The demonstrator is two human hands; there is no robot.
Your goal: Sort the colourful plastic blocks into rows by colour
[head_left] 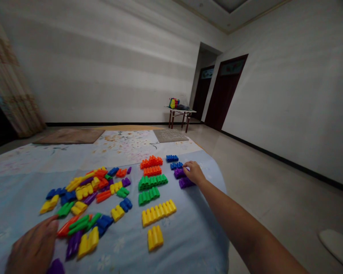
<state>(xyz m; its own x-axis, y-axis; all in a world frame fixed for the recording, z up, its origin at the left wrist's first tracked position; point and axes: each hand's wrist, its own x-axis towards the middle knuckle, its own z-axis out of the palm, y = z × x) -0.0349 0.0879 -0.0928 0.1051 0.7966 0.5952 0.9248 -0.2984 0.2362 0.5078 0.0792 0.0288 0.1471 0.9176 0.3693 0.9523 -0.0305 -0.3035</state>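
Observation:
My right hand (194, 172) reaches to the right side of the cloth-covered table, its fingers closed on a purple toy block (179, 173). Just in front of it is another purple block (186, 183), and blue blocks (176, 166) lie beyond. My left hand (32, 245) rests at the lower left, fingers stretched out and apparently holding nothing. Its fingertips are close to a red block (67, 227) and a green block (65, 209) at the edge of a mixed pile. A purple piece (56, 267) lies partly beneath or beside this hand.
Sorted by colour in the middle are orange blocks (151, 162), green blocks (149, 196) and yellow blocks (159, 213). The loose pile includes yellow pieces (85, 191). Brown mats (70, 136) lie on the table's far side; a small table (180, 110) stands beyond.

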